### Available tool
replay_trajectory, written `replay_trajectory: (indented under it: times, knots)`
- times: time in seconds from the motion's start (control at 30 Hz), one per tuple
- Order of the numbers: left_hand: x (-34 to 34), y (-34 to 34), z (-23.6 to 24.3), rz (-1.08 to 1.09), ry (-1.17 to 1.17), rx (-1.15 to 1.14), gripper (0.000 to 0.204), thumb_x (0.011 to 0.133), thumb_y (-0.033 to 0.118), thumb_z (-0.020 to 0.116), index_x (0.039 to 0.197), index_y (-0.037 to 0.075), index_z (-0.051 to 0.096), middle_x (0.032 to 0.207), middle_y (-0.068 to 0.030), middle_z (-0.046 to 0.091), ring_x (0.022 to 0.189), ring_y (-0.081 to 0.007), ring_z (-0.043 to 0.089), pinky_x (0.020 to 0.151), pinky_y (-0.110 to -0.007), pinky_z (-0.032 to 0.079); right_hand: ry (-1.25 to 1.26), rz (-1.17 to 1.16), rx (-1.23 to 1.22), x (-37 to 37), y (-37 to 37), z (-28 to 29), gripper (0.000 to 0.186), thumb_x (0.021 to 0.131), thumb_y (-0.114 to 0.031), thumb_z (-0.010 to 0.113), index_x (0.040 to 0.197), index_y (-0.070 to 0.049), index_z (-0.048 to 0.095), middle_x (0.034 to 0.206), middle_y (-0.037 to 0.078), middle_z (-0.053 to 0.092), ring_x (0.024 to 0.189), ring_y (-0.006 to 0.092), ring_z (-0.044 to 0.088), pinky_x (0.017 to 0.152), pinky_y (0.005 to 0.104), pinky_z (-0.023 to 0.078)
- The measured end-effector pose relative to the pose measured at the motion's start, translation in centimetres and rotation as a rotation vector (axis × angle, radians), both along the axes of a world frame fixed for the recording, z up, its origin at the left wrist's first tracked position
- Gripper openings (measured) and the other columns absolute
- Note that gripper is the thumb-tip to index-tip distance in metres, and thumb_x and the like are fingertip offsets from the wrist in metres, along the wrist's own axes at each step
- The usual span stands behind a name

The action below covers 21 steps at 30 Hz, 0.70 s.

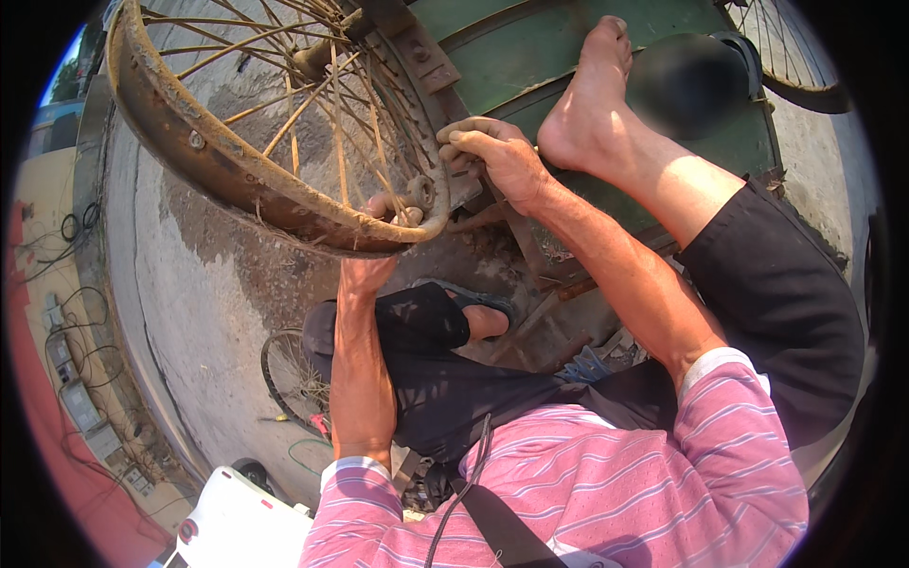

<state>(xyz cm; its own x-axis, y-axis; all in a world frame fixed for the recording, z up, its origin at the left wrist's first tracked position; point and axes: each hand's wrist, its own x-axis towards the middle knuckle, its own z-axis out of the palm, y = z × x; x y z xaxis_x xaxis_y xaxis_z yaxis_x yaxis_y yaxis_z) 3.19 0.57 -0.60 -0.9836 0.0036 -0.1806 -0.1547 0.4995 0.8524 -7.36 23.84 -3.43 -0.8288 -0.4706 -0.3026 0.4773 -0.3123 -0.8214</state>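
Note:
A rusty, mud-caked spoked wheel (204,142) fills the upper left, without a tire. My left hand (398,210) comes up from beneath its near rim, and the fingers curl over the inner edge among the spokes. A small ring-shaped piece (420,192) sits beside those fingertips. Just right of the rim, my right hand (502,161) is closed, its thumb pressed to the bent fingers. Whatever is between them is too small to make out. Below that hand is a rusty metal frame (530,241), joined to a green metal panel (511,52).
My bare right foot (592,104) rests against the green panel, near a blurred dark round patch (691,85). Another spoked wheel (805,95) stands at upper right. Lower left are a white vehicle part (237,521) and a thin wheel (270,369). Cables (80,350) run along the left.

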Motion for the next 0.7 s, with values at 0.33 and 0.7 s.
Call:
replay_trajectory:
  times: [0.33, 0.7]
  knots:
    - [-0.5, 0.9, 0.8, -0.008, -0.018, 0.041, 0.032, 0.101, 0.031, 0.078, 0.112, 0.001, 0.076, 0.088, -0.0041, 0.072, 0.084, -0.0124, 0.064, 0.072, -0.033, 0.053, 0.554, 0.129, 0.817, 0.2, 1.1, 0.5, 0.022, 0.093, -0.022, 0.071, 0.103, -0.003, 0.077, 0.104, 0.014, 0.073, 0.101, 0.0274, 0.070, 0.091, 0.0401, 0.055]
    - [-0.6, 1.2, -0.9, 0.026, 0.081, 0.118, 0.029, 0.100, 0.031, 0.078, 0.108, 0.002, 0.076, 0.078, -0.0015, 0.071, 0.071, -0.0081, 0.063, 0.064, -0.028, 0.051, 1.009, 0.105, 1.080, 1.6, 0.3, -2.6, 0.012, 0.086, -0.019, 0.076, 0.095, -0.011, 0.077, 0.102, 0.010, 0.069, 0.100, 0.0347, 0.067, 0.086, 0.0490, 0.056]
